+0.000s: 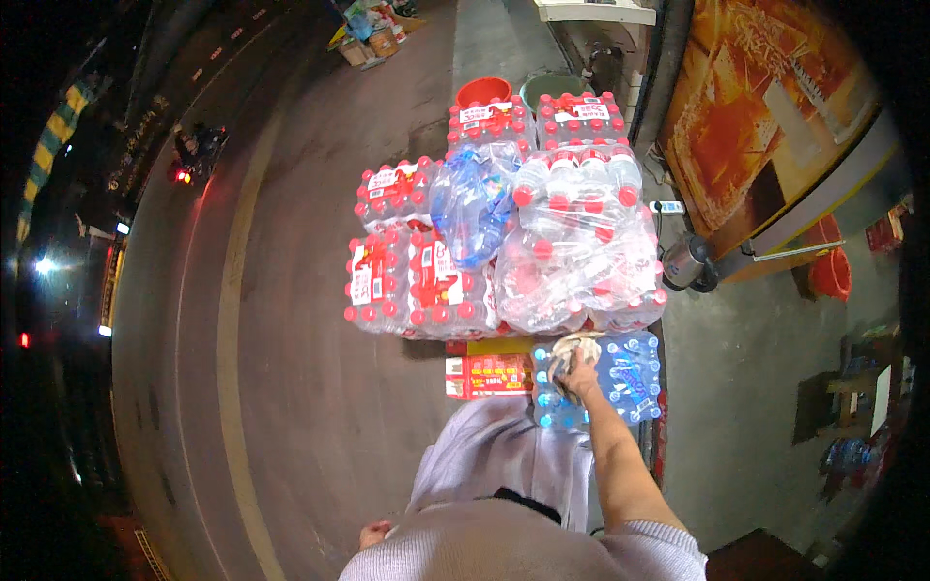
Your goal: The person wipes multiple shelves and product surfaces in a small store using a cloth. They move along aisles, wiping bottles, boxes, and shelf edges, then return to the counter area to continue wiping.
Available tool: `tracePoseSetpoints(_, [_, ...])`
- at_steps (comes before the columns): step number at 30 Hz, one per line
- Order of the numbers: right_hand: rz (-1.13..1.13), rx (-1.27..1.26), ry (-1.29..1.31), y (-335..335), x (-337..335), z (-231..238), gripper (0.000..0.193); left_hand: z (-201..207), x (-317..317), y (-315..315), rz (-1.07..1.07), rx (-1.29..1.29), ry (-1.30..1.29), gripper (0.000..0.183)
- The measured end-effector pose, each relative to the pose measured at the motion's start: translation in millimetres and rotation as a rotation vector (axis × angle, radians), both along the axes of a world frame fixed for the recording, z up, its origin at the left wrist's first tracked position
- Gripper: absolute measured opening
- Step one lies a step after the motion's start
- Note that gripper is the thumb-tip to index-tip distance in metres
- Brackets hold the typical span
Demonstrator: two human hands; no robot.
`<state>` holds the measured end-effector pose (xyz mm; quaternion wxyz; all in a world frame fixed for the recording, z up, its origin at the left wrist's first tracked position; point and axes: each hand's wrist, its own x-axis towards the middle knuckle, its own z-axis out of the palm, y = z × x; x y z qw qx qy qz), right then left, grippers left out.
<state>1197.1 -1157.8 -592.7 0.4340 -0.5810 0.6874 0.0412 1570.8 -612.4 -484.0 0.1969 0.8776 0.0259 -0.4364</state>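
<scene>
My right hand (pixel 580 379) presses a crumpled light-coloured cloth (pixel 577 351) onto a shrink-wrapped pack of blue-capped water bottles (pixel 630 380). Its fingers are closed on the cloth. Low at my left side, my left hand (pixel 375 534) hangs beside my body, apart from the packs; its fingers are too little seen to tell their state. Just left of the blue pack lies a red printed carton (pixel 489 376). Beyond it are stacked packs of red-capped bottles (pixel 392 276), several under clear film, with a blue plastic bag (pixel 472 218) of bottles on top.
A red bucket (pixel 483 91) and a dark green bin (pixel 556 87) stand behind the stack. To the right are a metal kettle (pixel 686 261), a large orange picture panel (pixel 760 107) and a red basket (pixel 830 274). A motorbike (pixel 199 155) is on the road at left.
</scene>
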Motion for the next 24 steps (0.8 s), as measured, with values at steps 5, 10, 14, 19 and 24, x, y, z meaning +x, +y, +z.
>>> tracePoseSetpoints(5, [0.196, 0.063, 0.266, 39.3, 17.6, -34.3, 0.078, 35.8, 67.8, -18.9, -0.015, 0.044, 0.070, 0.041])
tracePoseSetpoints(10, [0.285, -0.145, 0.327, 79.1, -12.9, -70.3, 0.031, 51.8, 61.8, -169.8, -0.754, 0.078, 0.073, 0.039])
tracePoseSetpoints(14, [-0.162, 0.036, 0.124, 139.8, -63.5, -66.9, 0.030, 68.3, -10.2, -361.5, -1.314, -0.179, -0.400, 0.031])
tracePoseSetpoints(19, [-1.197, 0.310, -0.531, 217.7, -139.7, -13.9, 0.037, 96.9, -126.1, -537.1, -1.574, -0.595, -0.811, 0.082])
tracePoseSetpoints(24, [-1.420, 0.170, -0.826, 240.2, -171.0, 72.4, 0.030, 85.7, -179.5, -613.2, -1.754, -0.451, -0.764, 0.089])
